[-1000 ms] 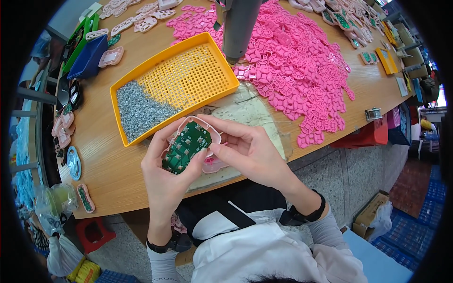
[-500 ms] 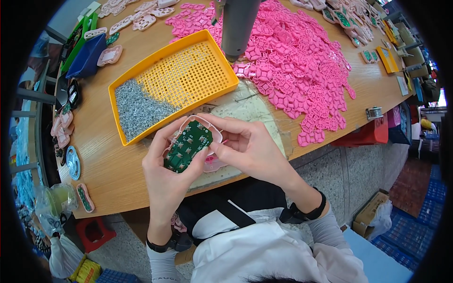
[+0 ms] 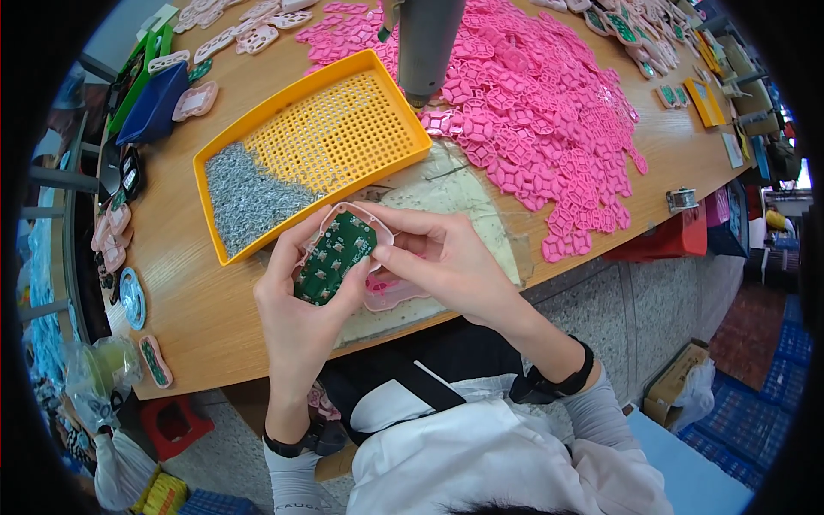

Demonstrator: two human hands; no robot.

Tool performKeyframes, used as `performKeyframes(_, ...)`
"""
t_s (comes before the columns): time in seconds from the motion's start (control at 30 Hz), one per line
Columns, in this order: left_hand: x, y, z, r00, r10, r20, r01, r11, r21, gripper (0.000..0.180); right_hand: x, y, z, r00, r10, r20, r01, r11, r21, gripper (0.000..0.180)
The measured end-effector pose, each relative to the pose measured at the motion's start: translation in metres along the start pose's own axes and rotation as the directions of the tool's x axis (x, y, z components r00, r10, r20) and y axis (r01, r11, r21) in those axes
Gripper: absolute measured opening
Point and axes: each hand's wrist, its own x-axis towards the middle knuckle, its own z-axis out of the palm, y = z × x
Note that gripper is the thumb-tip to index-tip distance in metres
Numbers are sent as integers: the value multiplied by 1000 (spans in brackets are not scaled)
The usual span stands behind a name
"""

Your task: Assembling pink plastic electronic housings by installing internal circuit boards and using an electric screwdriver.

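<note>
Board (image 3: 333, 257) in pink shell (image 3: 382, 233), held above mat (image 3: 482, 210).
I see left hand (image 3: 298, 307) and right hand (image 3: 457, 264), fingers curled in, gripping shell and board from either side; yellow tray (image 3: 330, 129) just beyond.

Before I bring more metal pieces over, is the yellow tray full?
Only partly full: grey metal pieces cover the left end of the yellow tray, while its perforated bottom shows across the rest.

Even brightness, fisheye bending, black corners.
</note>
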Motion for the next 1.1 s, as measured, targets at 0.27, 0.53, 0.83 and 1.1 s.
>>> performKeyframes(0.27,2,-4,2,995,88,-38,-85,994,73,47,1,4,16,992,34,-125,1,963,269,42)
performKeyframes(0.53,-1,-7,1,988,144,-58,-137,985,109,47,2,2,2,1000,8,22,-8,1000,24,44)
performKeyframes(0.83,-1,-5,2,981,184,-61,-174,974,142,47,5,5,4,999,27,-32,-22,990,142,40)
performKeyframes(1.1,3,-5,1,985,138,-108,-130,988,84,46,3,7,17,998,-32,-51,33,999,33,50)
